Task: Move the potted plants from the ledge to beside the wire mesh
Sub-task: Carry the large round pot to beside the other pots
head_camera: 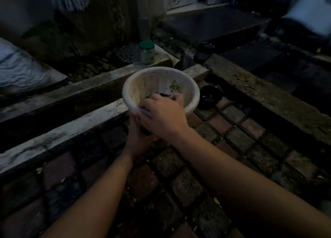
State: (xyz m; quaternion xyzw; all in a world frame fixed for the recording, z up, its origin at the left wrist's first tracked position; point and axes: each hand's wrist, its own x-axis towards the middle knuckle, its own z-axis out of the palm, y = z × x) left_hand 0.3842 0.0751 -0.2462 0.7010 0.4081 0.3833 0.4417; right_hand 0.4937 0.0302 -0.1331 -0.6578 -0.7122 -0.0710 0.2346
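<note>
A white plastic plant pot [157, 80] is held in the air over the edge of the concrete ledge [75, 126]. It holds dark soil and a tiny green seedling [173, 87] near its far right wall. My right hand [163, 115] grips the pot's near rim, fingers curled inside onto the soil. My left hand [137, 135] supports the pot from below at its base, mostly hidden by the right hand. No wire mesh is visible in this dim view.
A drain channel [59, 105] runs between two concrete ledges. A green-lidded jar [147, 52] stands on the far ledge. A small black pot [211, 96] sits by the right kerb, another dark pot [204, 51] behind. Brick paving [179, 184] lies underfoot.
</note>
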